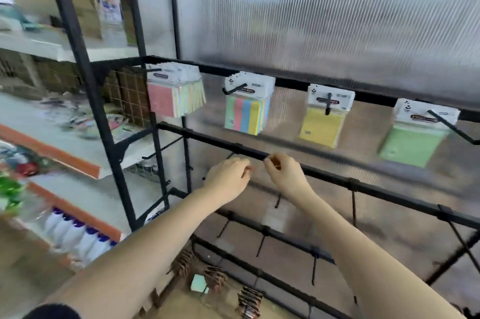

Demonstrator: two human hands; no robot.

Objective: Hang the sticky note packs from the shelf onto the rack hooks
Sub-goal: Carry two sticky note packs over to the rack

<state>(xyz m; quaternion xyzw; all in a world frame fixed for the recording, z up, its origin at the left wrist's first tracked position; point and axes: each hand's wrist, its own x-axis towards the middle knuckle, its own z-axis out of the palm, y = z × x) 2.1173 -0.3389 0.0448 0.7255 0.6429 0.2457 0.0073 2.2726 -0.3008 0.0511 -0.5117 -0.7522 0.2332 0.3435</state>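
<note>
Four groups of sticky note packs hang from hooks on the rack's upper rail (291,83): pink packs (163,99), striped multicolour packs (245,115), yellow packs (321,124) and green packs (413,142). My left hand (228,178) and my right hand (285,175) are raised side by side just in front of the second rail (337,176), below the striped packs. The fingers of both hands are loosely curled, and I see nothing held in either. A short empty hook (230,155) pokes out just above my left hand. The view is motion-blurred.
Lower rails carry several empty hooks (261,244). At the bottom, brown packs (217,277) and a mint-green pack (198,283) lie on a lower level. The black rack frame post (85,80) stands left, with store shelves of bottles (78,234) beyond it.
</note>
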